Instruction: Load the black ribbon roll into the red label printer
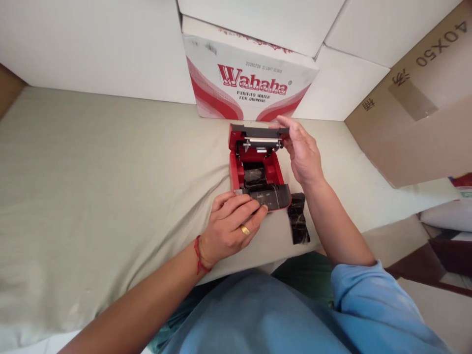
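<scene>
Room left of red device [258, 155], carton [254, 81] behind

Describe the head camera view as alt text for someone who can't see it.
An open red and black device sits on pale cloth, a person's right hand at its raised lid and left hand at its front edge. A black, pale-streaked strip lies beside it; a white and red Wahaha box stands behind.

Pale green cloth [92, 187], white boxes [92, 44] behind
A Wahaha water carton [254, 93] among them; brown cardboard box [405, 142] at right.
</scene>
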Action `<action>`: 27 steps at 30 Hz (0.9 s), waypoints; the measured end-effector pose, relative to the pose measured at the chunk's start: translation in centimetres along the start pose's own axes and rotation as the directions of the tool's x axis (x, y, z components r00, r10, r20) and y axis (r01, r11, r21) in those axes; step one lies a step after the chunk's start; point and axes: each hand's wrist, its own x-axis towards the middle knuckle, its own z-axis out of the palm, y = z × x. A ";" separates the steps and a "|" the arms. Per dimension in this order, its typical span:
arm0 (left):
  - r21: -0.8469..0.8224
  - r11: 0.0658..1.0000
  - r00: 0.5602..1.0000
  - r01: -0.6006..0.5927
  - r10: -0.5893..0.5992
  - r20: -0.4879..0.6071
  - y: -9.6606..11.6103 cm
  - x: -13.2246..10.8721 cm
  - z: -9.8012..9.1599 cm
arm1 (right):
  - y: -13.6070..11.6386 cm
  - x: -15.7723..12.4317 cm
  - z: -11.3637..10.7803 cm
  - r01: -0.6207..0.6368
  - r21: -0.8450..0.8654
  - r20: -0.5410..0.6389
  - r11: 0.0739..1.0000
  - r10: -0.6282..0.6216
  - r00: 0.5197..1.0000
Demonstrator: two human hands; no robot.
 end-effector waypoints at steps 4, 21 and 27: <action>-0.012 1.000 1.000 -0.005 0.005 0.000 -0.1 -0.2 0.1 | -1.8 -3.2 -0.5 0.037 0.002 -0.033 0.999 -0.037 0.999; -0.211 0.901 0.923 0.379 -0.384 0.019 -2.9 -0.3 -1.2 | -1.2 -10.4 -0.1 0.208 -0.229 0.098 0.951 -0.190 0.977; -0.215 0.875 0.897 0.434 -0.442 0.010 -4.1 -0.9 -0.3 | -0.9 -10.5 0.1 0.204 -0.216 0.081 0.955 -0.191 0.978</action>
